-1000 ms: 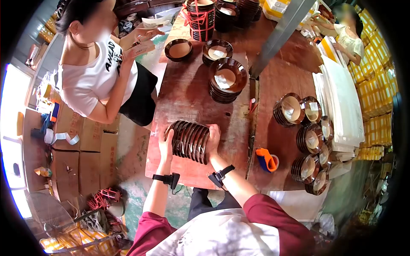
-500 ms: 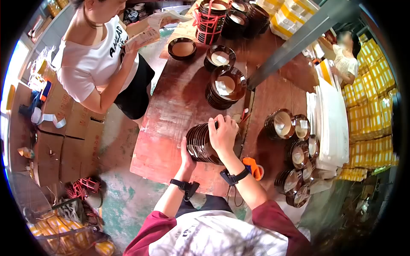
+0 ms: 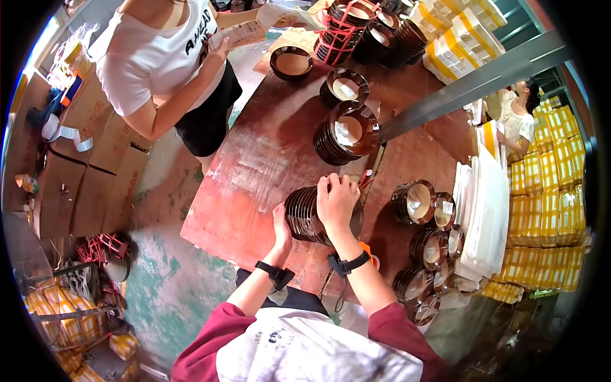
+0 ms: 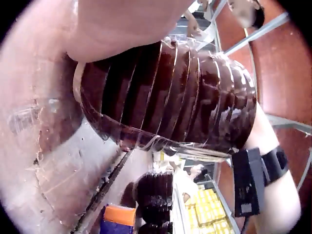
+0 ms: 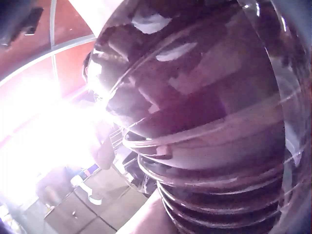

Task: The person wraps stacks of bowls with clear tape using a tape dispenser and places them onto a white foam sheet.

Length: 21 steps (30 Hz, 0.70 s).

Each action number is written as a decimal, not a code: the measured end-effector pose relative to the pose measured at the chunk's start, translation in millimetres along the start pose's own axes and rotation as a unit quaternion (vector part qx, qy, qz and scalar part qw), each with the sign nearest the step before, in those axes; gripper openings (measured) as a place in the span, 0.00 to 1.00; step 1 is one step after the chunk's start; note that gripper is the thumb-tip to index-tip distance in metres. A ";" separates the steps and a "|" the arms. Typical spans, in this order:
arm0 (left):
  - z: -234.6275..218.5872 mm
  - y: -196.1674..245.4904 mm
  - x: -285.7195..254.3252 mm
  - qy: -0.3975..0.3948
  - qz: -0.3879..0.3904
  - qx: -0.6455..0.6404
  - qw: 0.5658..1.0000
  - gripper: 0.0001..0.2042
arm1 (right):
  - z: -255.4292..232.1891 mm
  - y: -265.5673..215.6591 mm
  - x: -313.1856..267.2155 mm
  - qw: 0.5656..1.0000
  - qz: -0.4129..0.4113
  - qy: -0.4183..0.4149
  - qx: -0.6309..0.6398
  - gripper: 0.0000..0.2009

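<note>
Over the table (image 3: 248,191), near its front edge, a stack of bowls (image 3: 304,215) is held sideways. It is clamped by the right hand's (image 3: 337,205) bent fingers and touched by the left hand (image 3: 281,228), whose mostly hidden fingers cannot be judged. Wide tabletop is left toward the table's left edge.
</note>
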<state>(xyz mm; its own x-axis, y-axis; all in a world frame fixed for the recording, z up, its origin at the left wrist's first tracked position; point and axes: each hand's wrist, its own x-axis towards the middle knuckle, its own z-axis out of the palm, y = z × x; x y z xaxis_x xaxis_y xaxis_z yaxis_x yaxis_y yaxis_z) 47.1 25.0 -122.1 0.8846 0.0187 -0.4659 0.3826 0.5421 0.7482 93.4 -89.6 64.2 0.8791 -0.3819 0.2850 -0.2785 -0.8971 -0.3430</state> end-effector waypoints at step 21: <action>-10.8 90.1 15.9 -0.121 0.167 0.114 0.972 0.21 | 5.8 -68.2 -37.7 0.965 -0.253 -0.068 0.019 0.08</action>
<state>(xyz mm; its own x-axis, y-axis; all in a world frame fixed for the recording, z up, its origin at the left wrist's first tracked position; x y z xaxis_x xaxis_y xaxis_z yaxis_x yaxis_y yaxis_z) 92.7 83.3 -67.1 0.9958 -0.0512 -0.0755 0.0885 0.3380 0.9370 81.5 -12.7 71.6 0.9418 0.1384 0.3063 0.2124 -0.9513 -0.2235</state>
